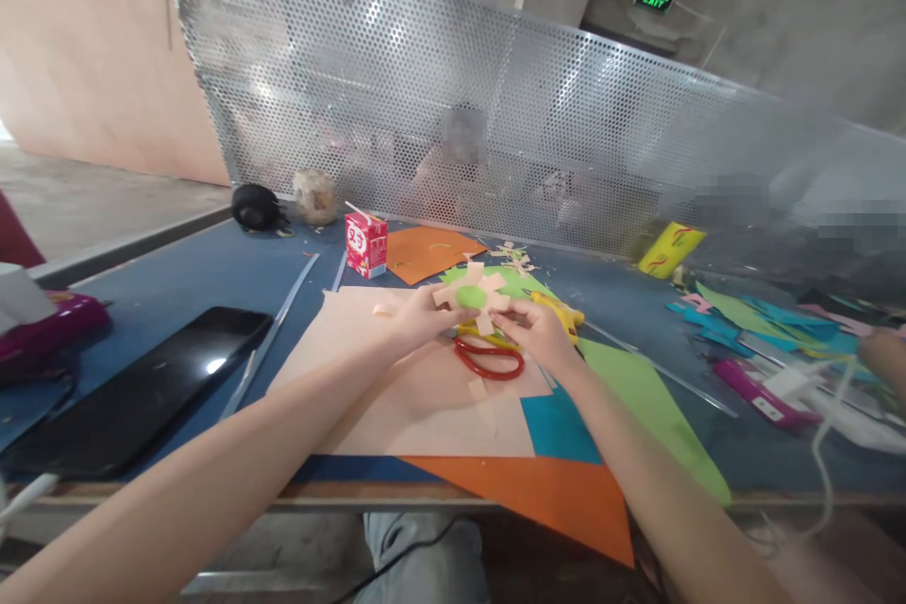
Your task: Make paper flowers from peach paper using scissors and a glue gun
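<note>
Paper flower (pixel 472 298), peach petals round a green disc, held up at mid-table above the red-handled scissors (pixel 488 363). Left hand (pixel 423 313): thumb and fingers pinch the flower's left edge. Right hand (pixel 536 328): fingertips pinch a petal at the lower right.

Handling, by judgement: almost weightless, thin, fairly crisp but easily creased; petals probably bend or tear where they meet the disc. Not likely slippery. Best hold is a light pinch on the disc's rim or a petal base; petal tips look the weakest grip.

Close in: scissors directly beneath the flower, on a large peach sheet (pixel 425 425); yellow tool (pixel 563 313) just beyond the right hand, its form partly hidden. Both crowd the space for lowering the flower flat.

Further out: green sheet (pixel 641 396) by the right forearm; teal sheet (pixel 564 429) and orange sheet (pixel 545 502) at the near edge, the orange overhanging it. Red drink carton (pixel 366 245) beyond the left hand; black phone (pixel 145 387) left of the left forearm. Far right, another person's hand (pixel 883 359) near a white cable (pixel 825 458). Perforated screen (pixel 425 66) closes off the table's far side.
</note>
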{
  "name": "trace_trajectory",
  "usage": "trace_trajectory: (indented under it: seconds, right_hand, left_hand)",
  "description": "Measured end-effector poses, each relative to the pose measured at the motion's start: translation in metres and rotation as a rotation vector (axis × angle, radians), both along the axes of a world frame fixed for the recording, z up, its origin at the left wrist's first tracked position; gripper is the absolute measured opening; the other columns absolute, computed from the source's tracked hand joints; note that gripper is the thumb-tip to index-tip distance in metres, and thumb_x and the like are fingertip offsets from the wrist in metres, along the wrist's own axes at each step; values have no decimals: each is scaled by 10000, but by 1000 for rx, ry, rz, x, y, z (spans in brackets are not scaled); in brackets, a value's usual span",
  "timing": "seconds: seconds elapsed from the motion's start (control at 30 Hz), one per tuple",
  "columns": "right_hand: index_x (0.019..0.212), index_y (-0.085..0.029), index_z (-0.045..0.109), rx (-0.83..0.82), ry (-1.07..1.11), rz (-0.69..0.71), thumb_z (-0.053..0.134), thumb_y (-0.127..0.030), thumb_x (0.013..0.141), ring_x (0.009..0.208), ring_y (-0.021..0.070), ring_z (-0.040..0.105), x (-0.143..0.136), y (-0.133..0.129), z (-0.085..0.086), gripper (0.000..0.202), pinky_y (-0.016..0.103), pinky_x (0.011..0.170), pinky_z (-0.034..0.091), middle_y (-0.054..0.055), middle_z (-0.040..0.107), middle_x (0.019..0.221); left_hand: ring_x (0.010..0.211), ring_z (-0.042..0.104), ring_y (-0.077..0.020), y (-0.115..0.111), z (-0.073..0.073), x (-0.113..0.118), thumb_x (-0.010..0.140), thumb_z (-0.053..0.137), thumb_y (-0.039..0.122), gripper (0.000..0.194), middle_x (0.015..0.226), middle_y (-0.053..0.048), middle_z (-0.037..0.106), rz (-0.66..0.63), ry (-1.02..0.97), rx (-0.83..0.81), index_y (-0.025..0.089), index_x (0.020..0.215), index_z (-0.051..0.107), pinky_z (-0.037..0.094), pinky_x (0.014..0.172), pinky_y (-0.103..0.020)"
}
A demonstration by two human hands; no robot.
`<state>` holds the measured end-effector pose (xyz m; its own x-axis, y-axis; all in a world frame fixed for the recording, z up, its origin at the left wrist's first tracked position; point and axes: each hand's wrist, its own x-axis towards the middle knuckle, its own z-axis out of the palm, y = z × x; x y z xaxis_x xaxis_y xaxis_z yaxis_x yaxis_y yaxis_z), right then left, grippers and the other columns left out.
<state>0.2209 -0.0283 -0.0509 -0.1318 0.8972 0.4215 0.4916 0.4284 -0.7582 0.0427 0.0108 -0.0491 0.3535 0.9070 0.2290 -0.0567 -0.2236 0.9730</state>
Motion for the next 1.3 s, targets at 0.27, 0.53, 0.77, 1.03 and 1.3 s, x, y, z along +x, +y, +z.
trace_trajectory:
  seconds: [0.27,0.53,0.77,1.03,1.3]
  right_hand:
    - [732,-182,647,4,-10,-24,587,-346,745,680,197,593,1,0,-1,176,293,592,463,33,645,706]
    - [744,-178,642,4,3,-44,579,-345,743,621,180,575,0,1,-3,178,276,540,438,30,644,698]
    - [668,-193,594,-16,45,-61,596,-347,722,578,165,546,1,3,-4,163,272,515,420,12,605,631]
    - [680,-193,587,-78,167,-137,577,-349,685,489,140,501,5,5,3,156,261,464,388,-11,547,551]
    - [675,-179,606,-152,297,-116,556,-427,683,453,114,481,8,5,7,254,254,438,397,-4,556,580]
  left_hand:
    - [650,622,-157,-2,-2,0,528,748,272,277,690,-4,670,-25,6,-21,152,748,629,476,611,-264]
    - [605,604,-150,-2,-3,0,537,745,276,250,645,5,653,-34,24,-7,159,715,615,463,573,-256]
    - [569,584,-137,-2,-2,0,513,752,286,251,606,17,636,-23,14,-6,161,682,615,442,549,-245]
    - [475,519,-104,4,1,-2,527,743,313,237,537,3,603,62,-53,-59,147,636,613,369,443,-213]
    - [561,543,-92,17,5,-17,523,736,389,327,638,10,593,282,-209,-164,158,692,579,382,497,-200]
